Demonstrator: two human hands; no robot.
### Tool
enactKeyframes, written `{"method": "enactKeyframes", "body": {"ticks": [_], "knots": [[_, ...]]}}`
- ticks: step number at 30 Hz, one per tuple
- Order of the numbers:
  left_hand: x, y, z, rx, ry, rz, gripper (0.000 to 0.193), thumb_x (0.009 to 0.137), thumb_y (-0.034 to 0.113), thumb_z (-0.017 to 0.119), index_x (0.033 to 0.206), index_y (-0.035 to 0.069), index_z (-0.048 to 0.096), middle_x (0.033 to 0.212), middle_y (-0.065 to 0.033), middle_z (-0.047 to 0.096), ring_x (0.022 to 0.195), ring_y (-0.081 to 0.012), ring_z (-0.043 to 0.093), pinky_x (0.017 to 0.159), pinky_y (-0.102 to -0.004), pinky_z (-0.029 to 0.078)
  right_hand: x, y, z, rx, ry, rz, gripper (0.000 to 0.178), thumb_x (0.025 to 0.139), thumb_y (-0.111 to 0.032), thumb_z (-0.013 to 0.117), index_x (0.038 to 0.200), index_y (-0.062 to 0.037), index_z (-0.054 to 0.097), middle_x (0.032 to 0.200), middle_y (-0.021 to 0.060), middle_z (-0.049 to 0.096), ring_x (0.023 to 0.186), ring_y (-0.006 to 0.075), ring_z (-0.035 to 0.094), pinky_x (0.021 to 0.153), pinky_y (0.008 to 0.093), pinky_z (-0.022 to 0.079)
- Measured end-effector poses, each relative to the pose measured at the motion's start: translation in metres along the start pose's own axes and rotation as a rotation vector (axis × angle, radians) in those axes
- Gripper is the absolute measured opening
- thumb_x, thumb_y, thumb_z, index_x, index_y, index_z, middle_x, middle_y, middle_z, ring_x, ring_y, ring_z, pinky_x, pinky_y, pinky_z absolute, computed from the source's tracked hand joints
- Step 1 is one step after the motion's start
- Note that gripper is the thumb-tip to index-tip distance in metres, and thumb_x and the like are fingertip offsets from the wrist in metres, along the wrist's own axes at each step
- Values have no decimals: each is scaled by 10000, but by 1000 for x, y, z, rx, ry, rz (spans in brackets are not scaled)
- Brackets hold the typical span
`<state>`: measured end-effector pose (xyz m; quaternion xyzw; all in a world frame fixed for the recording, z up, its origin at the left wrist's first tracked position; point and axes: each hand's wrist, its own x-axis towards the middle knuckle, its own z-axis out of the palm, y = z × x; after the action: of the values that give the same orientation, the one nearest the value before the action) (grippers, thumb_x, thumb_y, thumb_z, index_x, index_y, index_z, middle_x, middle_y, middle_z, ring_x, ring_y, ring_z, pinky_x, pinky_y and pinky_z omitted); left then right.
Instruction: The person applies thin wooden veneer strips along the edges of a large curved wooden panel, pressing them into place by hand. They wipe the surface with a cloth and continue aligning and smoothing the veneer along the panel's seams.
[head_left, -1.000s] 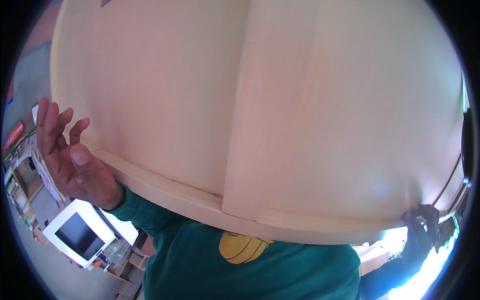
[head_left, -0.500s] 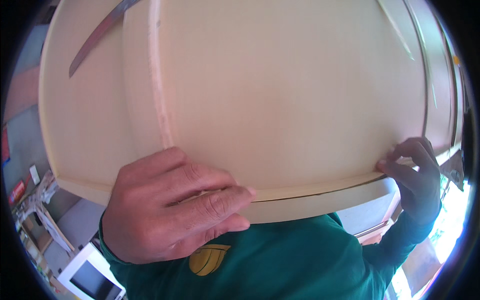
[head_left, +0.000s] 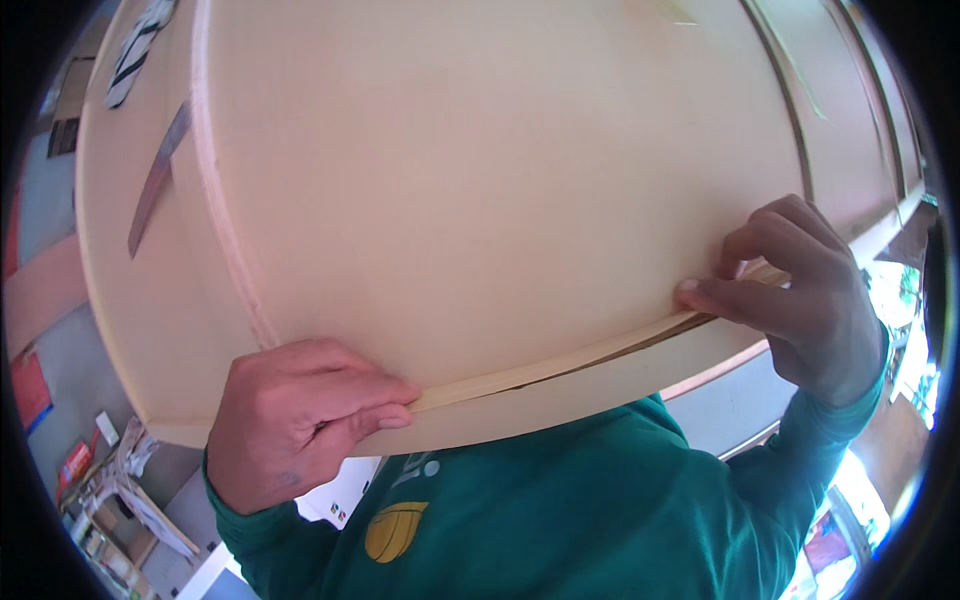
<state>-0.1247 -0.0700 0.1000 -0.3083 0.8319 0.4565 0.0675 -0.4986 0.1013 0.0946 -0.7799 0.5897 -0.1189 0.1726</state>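
Note:
A thin, pale wooden strip (head_left: 545, 366) runs along the near edge of a large light-coloured panel (head_left: 480, 190). At its left part my left hand (head_left: 300, 420) is closed, thumb and fingertips pinching the strip. My right hand (head_left: 800, 290) grips it farther right, thumb on its top side and fingers curled. Between the hands a dark gap shows under the strip, widest near my right thumb. What the curled right fingers touch is partly hidden.
A curved saw-like blade (head_left: 155, 185) lies on the panel's left part, near a white piece with black stripes (head_left: 138, 52). A raised pale batten (head_left: 215, 165) crosses the panel. Dark lines (head_left: 785, 90) run along the right side. Cluttered items (head_left: 120, 490) stand at lower left.
The view has shifted, bringing the striped piece into sight. My right hand appears higher and farther left, and the gap beneath the strip looks wider there. My left hand's fingers have drawn together.

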Motion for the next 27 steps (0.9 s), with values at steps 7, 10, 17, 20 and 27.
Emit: {"method": "enactKeyframes", "body": {"ticks": [7, 10, 17, 20, 27], "knots": [[11, 39, 2, 27, -107, 109, 273, 908, 40, 905, 1180, 45, 881, 1001, -131, 805, 842, -245, 777, 724, -372, 635, -50, 32, -12, 168, 29, -27, 658, 662, 185, 784, 1226, -131, 906, 1015, 80, 723, 943, 269, 708, 749, 379, 581], [22, 52, 19, -127, -56, 137, 298, 948, 51, 878, 1245, 35, 868, 1061, -137, 811, 908, -256, 789, 779, -371, 650, -56, 43, -17, 151, 21, -24, 582, 766, 166, 817, 1256, -138, 899, 1045, 78, 728, 971, 258, 718, 773, 366, 605], [56, 75, 35, -21, -116, 222, 284, 978, 64, 869, 1257, 8, 862, 1005, -138, 807, 831, -234, 773, 743, -351, 622, -83, 59, -25, 115, 129, 48, 323, 911, 103, 821, 1197, -42, 862, 1037, 121, 741, 964, 298, 764, 797, 408, 633], [65, 82, 44, -43, -92, 238, 278, 967, 40, 877, 1244, 23, 874, 970, -130, 800, 786, -210, 755, 710, -335, 600, -88, 63, -28, 125, 145, 32, 291, 907, 107, 820, 1159, -34, 856, 1024, 131, 744, 951, 305, 765, 790, 412, 629], [72, 87, 42, -29, -139, 132, 258, 935, 9, 870, 1193, 13, 891, 928, -136, 795, 790, -213, 744, 714, -329, 584, -83, 74, -29, 61, 159, -81, 316, 851, 110, 838, 1120, -53, 871, 1015, 119, 742, 966, 298, 754, 777, 405, 614]]}}
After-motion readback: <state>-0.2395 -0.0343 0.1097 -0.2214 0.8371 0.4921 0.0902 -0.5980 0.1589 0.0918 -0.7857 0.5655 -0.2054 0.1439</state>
